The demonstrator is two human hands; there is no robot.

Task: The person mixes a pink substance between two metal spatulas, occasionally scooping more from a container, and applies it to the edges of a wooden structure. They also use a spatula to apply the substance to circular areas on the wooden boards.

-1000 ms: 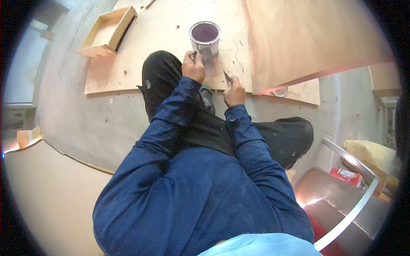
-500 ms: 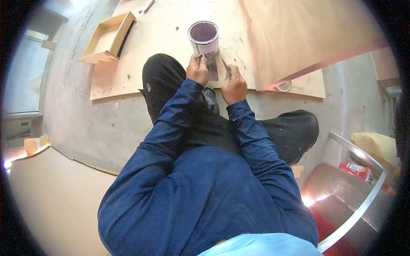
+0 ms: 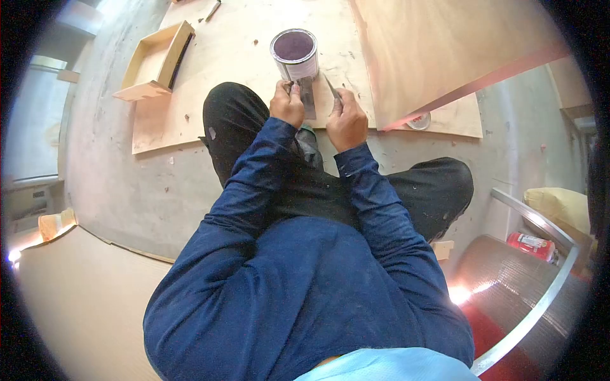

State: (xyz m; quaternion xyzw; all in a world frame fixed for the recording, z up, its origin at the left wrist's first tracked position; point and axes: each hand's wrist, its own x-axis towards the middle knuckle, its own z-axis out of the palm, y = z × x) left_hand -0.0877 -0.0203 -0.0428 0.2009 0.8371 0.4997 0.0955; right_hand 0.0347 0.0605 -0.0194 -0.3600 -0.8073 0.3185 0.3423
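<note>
A round open can (image 3: 302, 68) with a dark purplish inside stands on the plywood board (image 3: 222, 76) in front of me. Just below it my left hand (image 3: 287, 106) is closed on a flat dark blade (image 3: 307, 100), which reaches down beside its fingers. To the right, my right hand (image 3: 347, 120) grips a thin scraper (image 3: 332, 87) that points up and left toward the can. Both tools are apart, with a small gap between the hands. Their handles are mostly hidden by my fingers.
An open wooden drawer (image 3: 152, 60) lies at the left of the board, and a knife-like tool (image 3: 213, 11) near the top. A large wooden panel (image 3: 445, 51) rises at the right, over a small round lid (image 3: 419, 121). A metal frame (image 3: 551, 286) curves at lower right.
The can and both hands appear slightly further left in the view. My right hand's scraper tilts more to the left; both hands keep their holds.
</note>
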